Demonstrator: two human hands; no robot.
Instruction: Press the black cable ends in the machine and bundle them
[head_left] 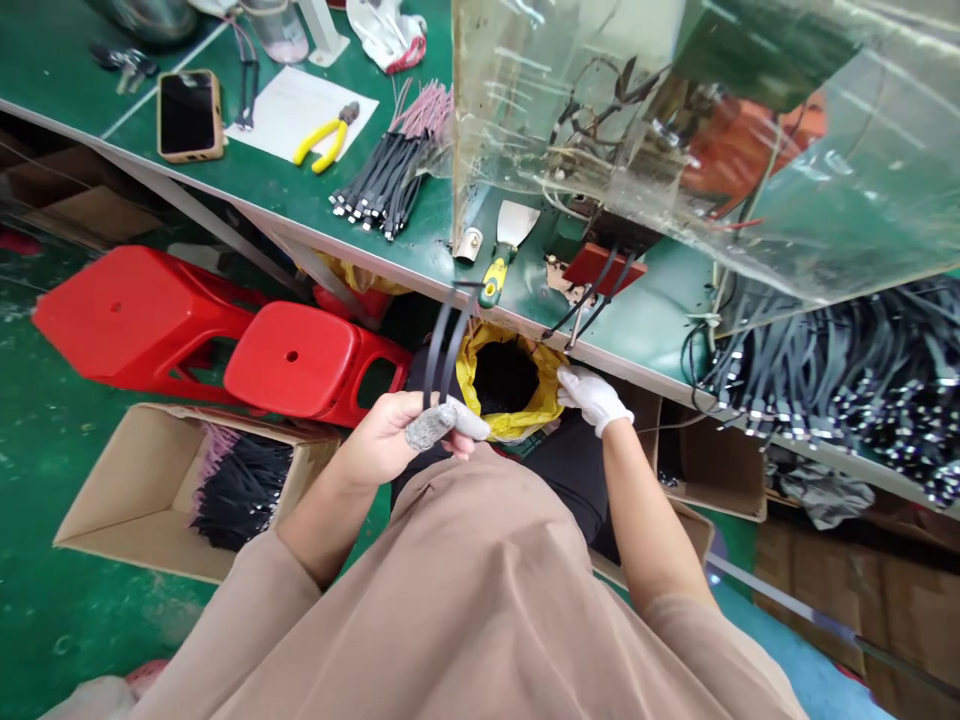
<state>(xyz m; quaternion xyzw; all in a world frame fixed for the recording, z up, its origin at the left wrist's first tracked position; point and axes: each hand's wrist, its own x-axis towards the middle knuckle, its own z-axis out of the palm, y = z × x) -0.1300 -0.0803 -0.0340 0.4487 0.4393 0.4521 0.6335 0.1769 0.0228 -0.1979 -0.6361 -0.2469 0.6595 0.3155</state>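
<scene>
At the edge of a long green workbench, we pinch two thin black cables in our left hand. The thumb and grey-capped fingertips are closed on the strands, which arc up from our lap toward the bench edge.

Our right hand, in a white cotton glove, rests at the rim of a yellow plastic bag that hangs open just below the bench. Its fingers are curled, but we cannot tell whether they grip anything.

A clear plastic guard covers the machine above. To its right lies a large heap of black cables with metal ends. A smaller bundle of black leads with pink tails sits further left, near yellow-handled pliers.

On the floor, a brown cardboard box is partly filled with black cords, beside two red plastic stools.

With one pair in hand, a box far from full and a big heap on the bench, we judge the run well short of finished.
</scene>
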